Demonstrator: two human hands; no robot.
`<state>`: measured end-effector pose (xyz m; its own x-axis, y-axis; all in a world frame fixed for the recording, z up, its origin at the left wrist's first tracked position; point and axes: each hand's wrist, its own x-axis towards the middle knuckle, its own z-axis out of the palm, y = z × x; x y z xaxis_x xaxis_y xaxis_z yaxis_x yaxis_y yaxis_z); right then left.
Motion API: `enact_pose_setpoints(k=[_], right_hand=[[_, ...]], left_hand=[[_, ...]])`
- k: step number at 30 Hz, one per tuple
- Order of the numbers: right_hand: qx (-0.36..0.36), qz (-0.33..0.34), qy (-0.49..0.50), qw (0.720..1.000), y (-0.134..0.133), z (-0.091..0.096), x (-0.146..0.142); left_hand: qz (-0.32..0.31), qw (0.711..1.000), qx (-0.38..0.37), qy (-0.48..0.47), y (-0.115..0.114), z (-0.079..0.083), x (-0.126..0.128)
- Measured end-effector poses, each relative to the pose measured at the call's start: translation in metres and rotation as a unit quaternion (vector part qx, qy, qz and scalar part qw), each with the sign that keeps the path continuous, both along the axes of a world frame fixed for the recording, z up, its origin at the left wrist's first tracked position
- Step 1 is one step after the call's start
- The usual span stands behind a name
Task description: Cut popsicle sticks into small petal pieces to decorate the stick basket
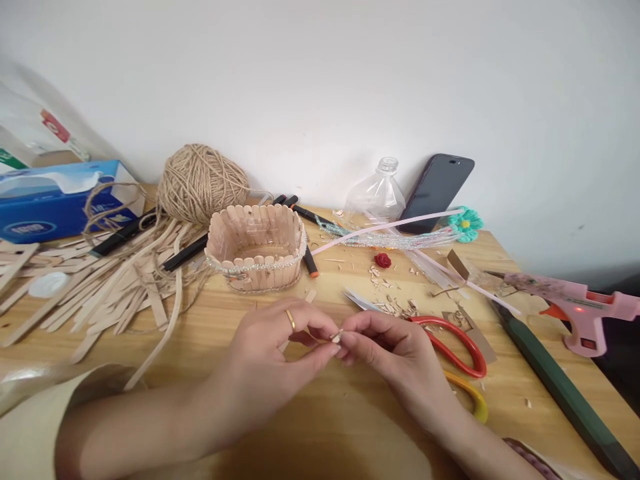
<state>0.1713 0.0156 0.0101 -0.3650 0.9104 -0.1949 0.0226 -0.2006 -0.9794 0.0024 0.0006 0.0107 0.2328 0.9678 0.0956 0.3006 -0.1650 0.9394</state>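
Observation:
My left hand (280, 353), with a gold ring on it, is closed in a pinch at the middle of the table. Against it, my right hand (395, 353) pinches too, and the fingertips of both meet on a small pale wooden piece (337, 337), mostly covered by the fingers. Just behind my hands stands a small basket (255, 273) made of craft sticks, with a silvery trim around it. Scissors (465, 350) with red and yellow handles lie under and beside my right hand, blades partly hidden. A small red rose (383, 260) sits behind them.
Craft sticks (125, 287) and black markers (185, 253) are heaped at left, near a twine ball (203, 183) and blue tissue box (55, 203). Behind are a cut bottle (377, 193), phone (437, 190) and teal flower (466, 225). A pink glue gun (585, 307) and green cutter (555, 380) lie right.

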Motion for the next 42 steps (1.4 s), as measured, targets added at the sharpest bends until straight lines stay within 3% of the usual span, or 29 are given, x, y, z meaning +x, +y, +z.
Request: enact_pose_setpoints(k=[7,14,23,31,42], right_hand=[[0.012,0.009,-0.017,1.0,-0.0015,0.001,0.001],[0.037,0.004,-0.008,0.999,-0.003,-0.0038,0.0038],[0.055,0.005,-0.02,0.998,-0.0041,-0.0033,0.0049],[0.106,0.012,-0.06,0.992,-0.0069,-0.0045,0.0075],[0.113,0.016,-0.05,0.992,-0.0086,-0.0064,0.0078]], left_hand=[[-0.014,0.997,0.066,0.03,0.0013,0.0017,-0.0025],[-0.002,0.998,0.047,0.047,0.0002,-0.0006,-0.0031],[0.015,0.995,0.083,0.057,0.0012,0.0031,-0.0011],[0.036,0.997,0.06,0.013,-0.0004,0.0017,0.0014],[0.028,0.994,-0.069,-0.084,0.0,0.0003,0.0048]])
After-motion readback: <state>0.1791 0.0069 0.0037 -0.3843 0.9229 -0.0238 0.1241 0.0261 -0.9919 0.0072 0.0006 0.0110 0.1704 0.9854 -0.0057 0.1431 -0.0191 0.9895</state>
